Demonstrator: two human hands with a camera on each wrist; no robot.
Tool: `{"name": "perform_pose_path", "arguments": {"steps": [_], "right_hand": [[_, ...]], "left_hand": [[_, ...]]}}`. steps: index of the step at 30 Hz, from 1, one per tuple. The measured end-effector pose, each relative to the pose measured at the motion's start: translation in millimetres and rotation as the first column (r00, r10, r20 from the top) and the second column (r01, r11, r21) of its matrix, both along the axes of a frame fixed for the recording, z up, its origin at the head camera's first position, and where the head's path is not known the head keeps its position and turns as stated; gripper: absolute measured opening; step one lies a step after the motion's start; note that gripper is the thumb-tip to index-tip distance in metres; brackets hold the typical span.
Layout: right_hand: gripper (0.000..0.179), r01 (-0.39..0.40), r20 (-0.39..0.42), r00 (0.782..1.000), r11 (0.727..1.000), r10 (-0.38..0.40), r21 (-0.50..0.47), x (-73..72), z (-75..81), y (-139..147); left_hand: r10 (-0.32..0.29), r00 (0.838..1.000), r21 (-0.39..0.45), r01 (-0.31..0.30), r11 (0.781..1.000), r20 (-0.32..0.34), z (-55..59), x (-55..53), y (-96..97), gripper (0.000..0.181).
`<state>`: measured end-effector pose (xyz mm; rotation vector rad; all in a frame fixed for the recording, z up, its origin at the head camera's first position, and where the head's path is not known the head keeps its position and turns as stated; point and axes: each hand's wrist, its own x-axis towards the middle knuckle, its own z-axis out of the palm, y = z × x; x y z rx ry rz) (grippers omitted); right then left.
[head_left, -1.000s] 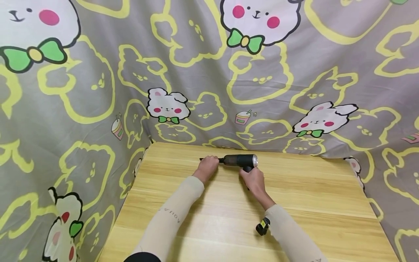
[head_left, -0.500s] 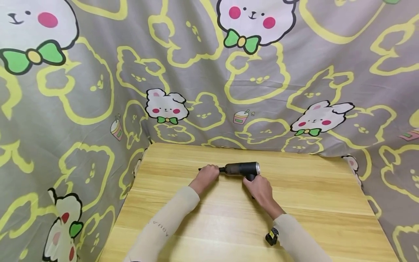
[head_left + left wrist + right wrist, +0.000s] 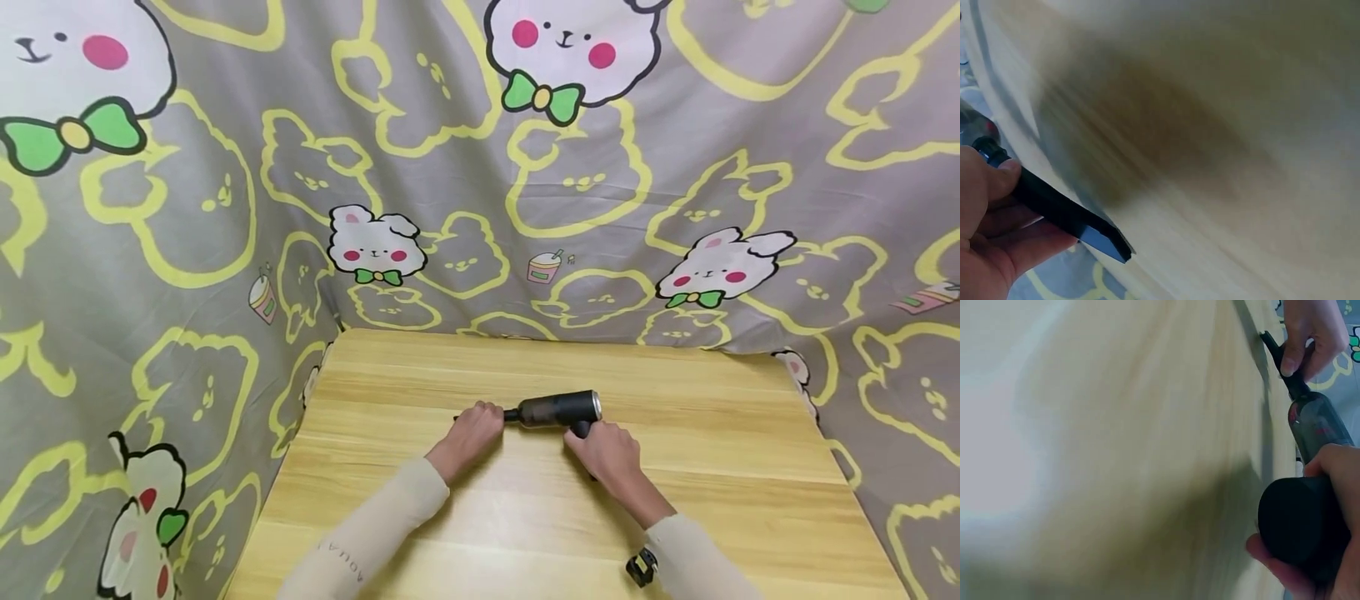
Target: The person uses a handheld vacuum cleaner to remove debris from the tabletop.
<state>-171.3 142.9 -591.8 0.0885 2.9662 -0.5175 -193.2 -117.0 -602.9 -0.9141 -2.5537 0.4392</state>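
A black handheld vacuum cleaner (image 3: 562,408) with a smoky see-through dust cup (image 3: 1316,422) lies level across the space between the two hands in the head view, its silver-rimmed end to the right. The left hand (image 3: 471,435) grips its slim black nozzle (image 3: 1054,203); in the left wrist view the slanted tip sticks out past the fingers. Wrapped around the handle below the body is the right hand (image 3: 611,457). From the right wrist, the handle's rounded black base (image 3: 1294,519) shows between thumb and fingers. Much of the handle is hidden in the head view.
Beneath the hands is a wood-grain table (image 3: 525,525). Grey curtains (image 3: 450,183) with cartoon animals close it in at the back and both sides. A small black device (image 3: 642,567) is strapped at the right wrist.
Both hands have drawn the vacuum cleaner back from the far table edge toward the person, keeping the same hold. The head view has shifted slightly.
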Motion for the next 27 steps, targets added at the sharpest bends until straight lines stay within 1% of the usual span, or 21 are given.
{"name": "perform_pose_path", "arguments": {"steps": [3, 7, 12, 15, 18, 21, 24, 27], "right_hand": [[0.06, 0.006, 0.022, 1.0, 1.0, -0.006, -0.026, 11.7, -2.5, 5], [0.063, 0.008, 0.052, 0.999, 0.999, -0.006, -0.042, 26.8, -4.9, 11], [0.066, -0.001, 0.076, 0.997, 1.0, 0.003, -0.023, 42.5, -7.2, 20], [0.067, -0.007, 0.062, 0.998, 1.0, 0.007, 0.002, 48.6, -6.2, 23], [0.068, -0.021, 0.056, 0.998, 0.999, 0.019, 0.033, 53.0, -4.6, 25], [0.07, -0.043, 0.065, 0.997, 0.998, 0.04, 0.04, 54.8, -5.5, 27], [0.07, -0.062, 0.068, 0.996, 0.998, 0.06, 0.031, 55.2, -8.2, 28], [0.07, -0.064, 0.065, 0.996, 0.998, 0.063, 0.016, 53.5, -11.0, 29]], "left_hand": [[-0.001, 1.0, 0.022, 0.001, 1.0, 0.014, 0.7, 11.0, 3.4, 0.015], [-0.025, 1.0, 0.019, 0.025, 1.0, -0.017, 1.6, 22.5, 7.4, 0.013], [-0.053, 0.998, 0.004, 0.053, 0.999, -0.02, 2.1, 33.0, 13.0, 0.016], [-0.062, 0.998, 0.014, 0.062, 0.998, -0.008, 2.1, 37.6, 15.8, 0.014], [-0.065, 0.998, 0.023, 0.065, 0.998, -0.003, 2.1, 40.6, 17.7, 0.014], [-0.065, 0.998, 0.033, 0.065, 0.997, 0.012, 1.0, 40.8, 18.0, 0.014], [-0.067, 0.997, 0.035, 0.067, 0.997, 0.024, -0.3, 39.2, 18.1, 0.013], [-0.066, 0.998, 0.031, 0.066, 0.997, 0.023, -1.1, 35.6, 18.5, 0.012]]}}
